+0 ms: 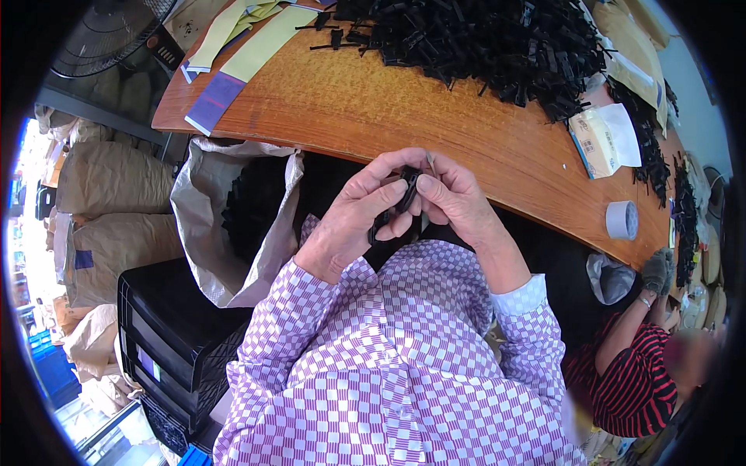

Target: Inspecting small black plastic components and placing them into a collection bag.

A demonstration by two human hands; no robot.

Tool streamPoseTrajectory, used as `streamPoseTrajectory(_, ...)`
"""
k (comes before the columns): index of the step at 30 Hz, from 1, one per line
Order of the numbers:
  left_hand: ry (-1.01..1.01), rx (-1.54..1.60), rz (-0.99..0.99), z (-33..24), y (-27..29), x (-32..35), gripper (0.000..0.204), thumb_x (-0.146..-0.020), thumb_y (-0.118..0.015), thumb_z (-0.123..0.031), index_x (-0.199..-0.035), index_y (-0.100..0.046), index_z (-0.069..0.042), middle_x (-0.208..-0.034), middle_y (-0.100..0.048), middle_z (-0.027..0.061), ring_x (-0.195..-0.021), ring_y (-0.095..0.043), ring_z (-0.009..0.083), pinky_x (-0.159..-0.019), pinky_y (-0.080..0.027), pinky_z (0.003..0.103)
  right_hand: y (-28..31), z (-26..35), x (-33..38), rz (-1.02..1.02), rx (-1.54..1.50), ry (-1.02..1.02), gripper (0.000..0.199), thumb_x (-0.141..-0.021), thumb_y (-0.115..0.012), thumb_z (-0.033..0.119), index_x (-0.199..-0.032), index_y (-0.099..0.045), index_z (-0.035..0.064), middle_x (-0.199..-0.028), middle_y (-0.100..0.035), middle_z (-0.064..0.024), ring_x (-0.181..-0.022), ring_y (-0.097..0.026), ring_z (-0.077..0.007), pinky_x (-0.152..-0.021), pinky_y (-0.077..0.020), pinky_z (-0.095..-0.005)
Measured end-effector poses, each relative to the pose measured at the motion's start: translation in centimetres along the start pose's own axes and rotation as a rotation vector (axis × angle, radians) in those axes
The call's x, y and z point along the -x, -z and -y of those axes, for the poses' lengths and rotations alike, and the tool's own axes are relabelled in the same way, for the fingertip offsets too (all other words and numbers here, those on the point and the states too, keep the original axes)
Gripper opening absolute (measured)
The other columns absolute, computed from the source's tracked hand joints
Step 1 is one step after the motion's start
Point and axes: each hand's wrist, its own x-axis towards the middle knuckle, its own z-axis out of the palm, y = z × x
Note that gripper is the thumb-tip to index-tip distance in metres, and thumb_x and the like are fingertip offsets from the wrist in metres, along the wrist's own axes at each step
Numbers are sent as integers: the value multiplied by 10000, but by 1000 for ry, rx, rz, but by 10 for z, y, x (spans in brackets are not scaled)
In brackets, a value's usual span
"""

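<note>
Both hands meet in front of my chest, by the near edge of the wooden table. My left hand is closed, with thumb and fingers pinching a small black piece. My right hand presses its thumb against the same piece from the other side, its fingers curled behind. The piece looks like a plastic part with a short strap, but fingers hide much of it. A thin greyish tip shows above the right fingers; what it belongs to is hidden. A large heap of similar black pieces covers the far side of the table.
On the wooden table lie yellow and purple strips, a tissue pack and a tape roll. An open white sack with black contents and a black drawer unit stand left. A co-worker sits right.
</note>
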Motion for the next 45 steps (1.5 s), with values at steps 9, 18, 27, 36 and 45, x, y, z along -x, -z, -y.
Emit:
streamPoseTrajectory(9,-336,-684,-113,13,8,-2,363,-905,-504,43,-1266,-492,8,-1065,-595,71,-887,-614,119,-716,-520,229,1,-10,-6,-68,282,99,239,-917,-614,204,-1097,-577,51,-751,-549,58,-533,-384,15,-446,-263,-143)
streamPoseTrajectory(18,-541,-777,-360,17,21,-1,313,-882,-551,38,-1193,-558,0,-971,-672,120,-862,-649,143,-750,-516,253,-35,-16,-2,-72,191,-2,393,-994,-427,378,-1150,-529,32,-654,-432,51,-475,-345,-29,-401,-226,-180)
streamPoseTrajectory(27,-570,-926,-455,5,19,5,292,-883,-553,27,-1173,-575,0,-959,-674,142,-859,-656,150,-722,-508,259,-56,-26,-17,-142,162,72,338,-1010,-411,265,-1276,-448,59,-645,-434,45,-465,-362,-30,-389,-247,-171)
streamPoseTrajectory(36,-664,-1070,-551,-8,23,6,288,-849,-548,64,-1124,-601,1,-1011,-660,172,-911,-664,280,-769,-515,310,-62,-27,-40,-113,92,30,312,-1008,-422,231,-1280,-456,82,-641,-391,69,-510,-351,-16,-421,-270,-170)
streamPoseTrajectory(45,-451,-1291,-830,-63,111,52,260,-857,-562,-4,-1114,-590,-39,-901,-671,154,-796,-679,247,-687,-513,317,26,38,-83,-406,1321,299,363,-877,-609,368,-1078,-527,78,-732,-648,-155,-711,-659,-289,-606,-501,-384)
